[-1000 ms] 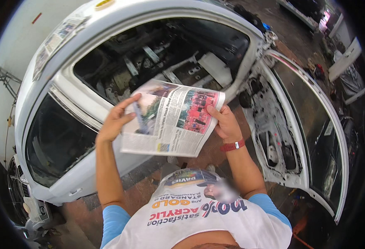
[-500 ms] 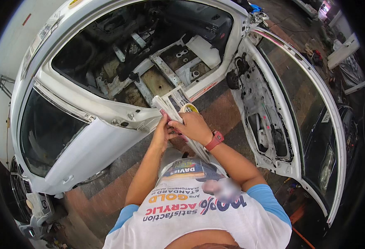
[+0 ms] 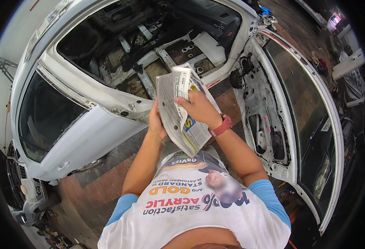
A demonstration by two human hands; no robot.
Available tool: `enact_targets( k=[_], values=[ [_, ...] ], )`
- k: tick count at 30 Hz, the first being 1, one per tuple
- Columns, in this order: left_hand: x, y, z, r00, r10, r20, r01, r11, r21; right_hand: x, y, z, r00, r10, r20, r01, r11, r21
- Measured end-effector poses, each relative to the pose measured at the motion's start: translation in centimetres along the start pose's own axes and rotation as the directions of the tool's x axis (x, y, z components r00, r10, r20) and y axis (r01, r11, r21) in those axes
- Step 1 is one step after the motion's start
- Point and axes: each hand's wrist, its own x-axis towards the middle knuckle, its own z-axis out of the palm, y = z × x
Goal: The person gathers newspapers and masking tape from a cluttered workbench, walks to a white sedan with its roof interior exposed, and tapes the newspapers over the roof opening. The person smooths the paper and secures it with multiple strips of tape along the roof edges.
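Just ahead of the person's torso, a folded newspaper [image 3: 176,116] sits between the two hands, its long axis running mostly away from the body. The right hand [image 3: 201,108] is clamped on it, thumb over the printed face; the left hand [image 3: 156,122] touches the opposite edge, fingers partly hidden behind the sheets, so how firmly it grips I cannot tell. The right reaches farther across the paper. Beyond stands a white car [image 3: 78,137], with an open door [image 3: 262,103] to the right.
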Motion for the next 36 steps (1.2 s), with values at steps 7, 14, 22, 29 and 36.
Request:
enact_targets(
  k=[7, 14, 22, 29, 36],
  values=[
    [0.6, 0.6, -4.9, 0.998, 0.063, -0.010, -0.063, 0.997, -0.036, 0.5, -6.0, -5.1, 0.998, -0.006, -0.055, 0.017, 0.982, 0.187],
    [-0.5, 1.7, -5.9, 0.981, 0.147, 0.126, -0.122, 0.975, -0.187, -0.3, -10.3, -13.5, 0.908, 0.118, -0.403, 0.169, 0.777, 0.607],
    [2.5, -0.1, -6.4, 0.976, 0.084, 0.201, -0.080, 0.996, -0.024, -0.3, -14.4, -17.2, 0.910, 0.079, -0.407, 0.297, 0.560, 0.773],
    [5.2, 7.1, -3.4, 0.935, 0.354, 0.001, -0.352, 0.929, 0.113, 2.7, -19.1, -25.2, 0.943, -0.199, -0.268, 0.315, 0.798, 0.514],
    [0.4, 34.1, 2.4, 0.524, 0.850, 0.051, -0.667, 0.373, 0.645, 10.9, -30.7, -24.2, 0.947, -0.087, -0.310, 0.191, 0.927, 0.322]
  ],
)
